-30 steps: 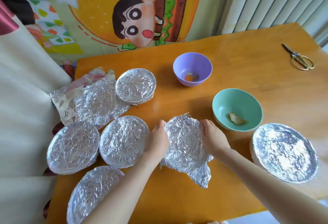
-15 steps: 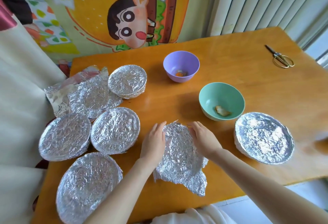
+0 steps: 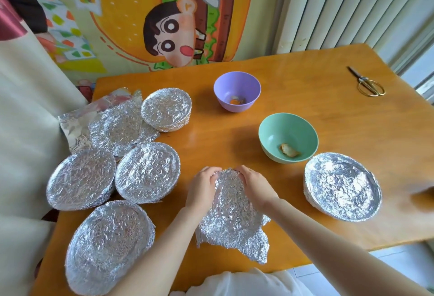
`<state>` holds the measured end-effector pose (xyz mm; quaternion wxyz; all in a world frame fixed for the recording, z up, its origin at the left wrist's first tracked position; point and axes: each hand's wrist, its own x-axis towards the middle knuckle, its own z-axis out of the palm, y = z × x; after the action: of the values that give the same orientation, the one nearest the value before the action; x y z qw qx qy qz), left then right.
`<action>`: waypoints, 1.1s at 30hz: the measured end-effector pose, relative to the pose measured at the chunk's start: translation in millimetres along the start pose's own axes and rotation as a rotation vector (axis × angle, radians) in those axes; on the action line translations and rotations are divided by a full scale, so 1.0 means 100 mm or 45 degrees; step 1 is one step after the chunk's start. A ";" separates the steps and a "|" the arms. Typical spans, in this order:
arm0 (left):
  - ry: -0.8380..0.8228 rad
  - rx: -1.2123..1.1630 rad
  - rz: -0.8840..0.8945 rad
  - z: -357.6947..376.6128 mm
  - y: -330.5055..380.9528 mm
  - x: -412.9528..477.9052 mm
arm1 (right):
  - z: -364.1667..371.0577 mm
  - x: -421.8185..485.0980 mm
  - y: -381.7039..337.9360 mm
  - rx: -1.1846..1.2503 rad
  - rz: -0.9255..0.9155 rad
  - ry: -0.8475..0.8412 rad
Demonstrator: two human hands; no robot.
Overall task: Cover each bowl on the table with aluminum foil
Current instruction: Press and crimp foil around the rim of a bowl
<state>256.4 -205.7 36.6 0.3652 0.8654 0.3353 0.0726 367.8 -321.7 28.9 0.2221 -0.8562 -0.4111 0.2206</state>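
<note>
foil sheet [image 3: 232, 216]: crumpled, near middle of the bench [image 3: 328, 117], loose flaps toward the near edge; bowl beneath hidden.
step in hand: crimp the far edge down first, then work round the rim, tucking the near flaps under.
left hand [image 3: 203, 187]: fingers curled, gripping the far-left edge.
right hand [image 3: 254, 186]: fingers curled, gripping the far-right edge.
left to cover: green bowl [image 3: 288, 137], purple bowl [image 3: 237, 91], both bare.

Four foil-covered bowls [image 3: 146, 171] clustered at the left beside loose foil sheets [image 3: 117, 129], a fifth covered bowl [image 3: 341, 185] sat at the right, the purple bowl [image 3: 237, 90] and green bowl [image 3: 287, 136] stood uncovered and upright, and a crumpled foil sheet [image 3: 232, 211] lay humped at front centre, its near edge ragged.
</note>
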 end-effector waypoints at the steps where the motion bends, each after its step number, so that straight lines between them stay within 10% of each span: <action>1: -0.004 0.001 -0.007 0.01 0.00 0.00 | 0.00 0.00 0.01 0.006 -0.016 -0.008; 33: 0.009 0.013 -0.045 0.01 0.06 -0.10 | 0.02 0.02 0.00 0.219 -0.151 0.191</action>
<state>252.6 -216.1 41.2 0.3607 0.8609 0.3523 0.0676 367.9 -319.6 26.7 0.3374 -0.8223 -0.4227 0.1769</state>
